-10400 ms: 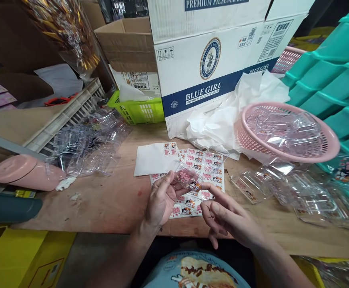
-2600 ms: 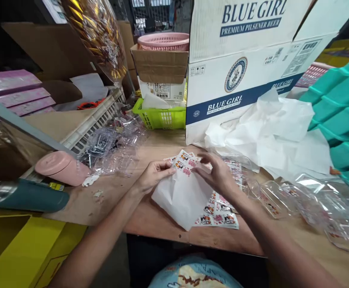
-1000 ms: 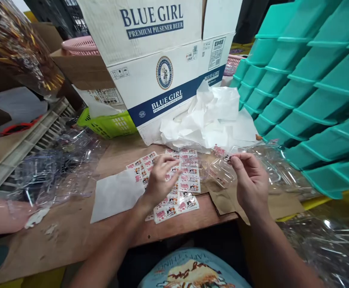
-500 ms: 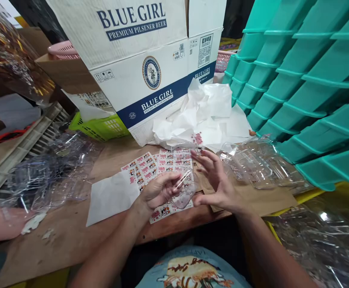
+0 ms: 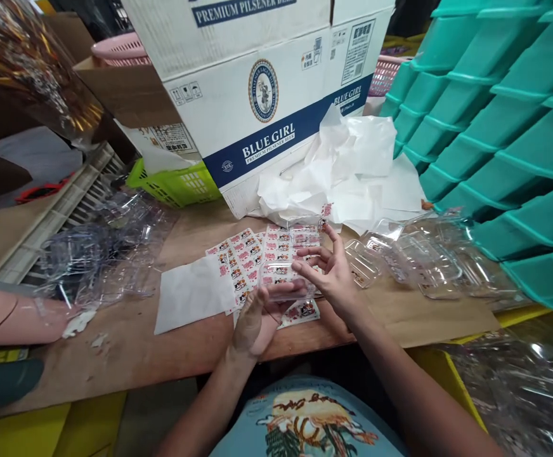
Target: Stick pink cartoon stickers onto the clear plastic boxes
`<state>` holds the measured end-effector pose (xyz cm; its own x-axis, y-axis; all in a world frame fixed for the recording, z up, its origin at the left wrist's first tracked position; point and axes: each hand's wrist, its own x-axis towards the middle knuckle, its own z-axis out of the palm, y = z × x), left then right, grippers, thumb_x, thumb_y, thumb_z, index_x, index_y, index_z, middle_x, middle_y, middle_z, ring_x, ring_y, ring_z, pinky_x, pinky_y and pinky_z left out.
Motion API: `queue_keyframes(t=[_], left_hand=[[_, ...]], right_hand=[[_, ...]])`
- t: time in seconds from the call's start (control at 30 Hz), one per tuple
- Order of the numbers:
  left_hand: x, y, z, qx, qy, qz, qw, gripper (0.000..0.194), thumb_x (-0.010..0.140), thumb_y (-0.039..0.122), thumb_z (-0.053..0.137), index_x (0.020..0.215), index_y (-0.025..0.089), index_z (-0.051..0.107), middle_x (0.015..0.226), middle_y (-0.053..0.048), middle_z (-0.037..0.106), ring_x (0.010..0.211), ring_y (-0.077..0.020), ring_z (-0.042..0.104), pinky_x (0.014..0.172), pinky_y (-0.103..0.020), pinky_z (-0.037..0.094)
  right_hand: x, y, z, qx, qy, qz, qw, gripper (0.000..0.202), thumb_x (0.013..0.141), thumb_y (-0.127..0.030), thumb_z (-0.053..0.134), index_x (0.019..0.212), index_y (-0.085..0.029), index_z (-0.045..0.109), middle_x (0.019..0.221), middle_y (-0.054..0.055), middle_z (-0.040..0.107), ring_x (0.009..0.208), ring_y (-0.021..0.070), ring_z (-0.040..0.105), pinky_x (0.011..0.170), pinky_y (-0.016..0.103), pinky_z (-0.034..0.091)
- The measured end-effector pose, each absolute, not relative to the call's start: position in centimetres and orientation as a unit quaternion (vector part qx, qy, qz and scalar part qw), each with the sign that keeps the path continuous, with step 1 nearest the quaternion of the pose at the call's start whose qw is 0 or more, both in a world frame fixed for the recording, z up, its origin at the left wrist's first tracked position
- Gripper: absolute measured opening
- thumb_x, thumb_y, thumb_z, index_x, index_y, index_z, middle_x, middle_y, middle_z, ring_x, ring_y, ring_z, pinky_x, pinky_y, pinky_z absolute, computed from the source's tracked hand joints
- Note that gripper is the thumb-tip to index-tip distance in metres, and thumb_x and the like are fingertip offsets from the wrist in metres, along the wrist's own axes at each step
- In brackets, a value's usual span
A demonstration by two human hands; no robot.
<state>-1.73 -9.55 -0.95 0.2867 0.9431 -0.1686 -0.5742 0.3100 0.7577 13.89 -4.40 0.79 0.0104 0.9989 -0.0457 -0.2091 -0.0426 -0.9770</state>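
Note:
My left hand (image 5: 260, 320) holds a small clear plastic box (image 5: 279, 274) from below, its thumb against the near side. My right hand (image 5: 331, 276) is at the box's right end, thumb near its top edge and fingers apart. A small pink-and-white sticker (image 5: 325, 214) clings to the right index fingertip. Beneath both hands lie sheets of printed cartoon stickers (image 5: 243, 254), partly hidden by the hands and box. A blank white sheet (image 5: 193, 295) overlaps them at the left. Another clear plastic piece (image 5: 305, 231) stands on the sheets just beyond the held box.
Crumpled white backing paper (image 5: 347, 171) is heaped before a large beer carton (image 5: 276, 95). Clear boxes (image 5: 429, 260) lie at right, and more clear plastic (image 5: 100, 247) at left. Stacked teal bins (image 5: 505, 139) rise at far right. A pink bottle-like object (image 5: 14, 317) lies at left.
The clear box has been turned and lies more level in my left hand. My right hand has come closer to it, the sticker still at its fingertip. The view has shifted.

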Motion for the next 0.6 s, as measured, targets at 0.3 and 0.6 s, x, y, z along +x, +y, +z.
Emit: queue_keyframes(t=[0.3,0.6], left_hand=[[-2.0,-9.2,0.5,0.238,0.352,0.535,0.731,0.035,0.085,0.05,0.069,0.1,0.018,0.074,0.104,-0.009,0.077,0.113,-0.0314,0.067,0.097,-0.049,0.053],[-1.7,-7.8,0.4,0.247,0.332,0.549,0.726,0.043,0.089,0.054,0.062,0.102,0.015,0.073,0.108,-0.011,0.077,0.111,-0.0308,0.069,0.102,-0.051,0.05]], right_hand=[[15.7,-5.8,1.5,-0.476,-0.525,0.415,0.57,0.053,0.081,-0.034,0.079,0.13,-0.028,0.06,0.093,0.003,0.062,0.075,0.0164,0.061,0.061,0.029,0.057],[19.0,-8.4,2.1,-0.478,-0.526,0.411,0.571,0.01,0.084,-0.029,0.075,0.093,-0.026,0.074,0.097,0.005,0.063,0.088,0.0197,0.064,0.07,0.031,0.058]])
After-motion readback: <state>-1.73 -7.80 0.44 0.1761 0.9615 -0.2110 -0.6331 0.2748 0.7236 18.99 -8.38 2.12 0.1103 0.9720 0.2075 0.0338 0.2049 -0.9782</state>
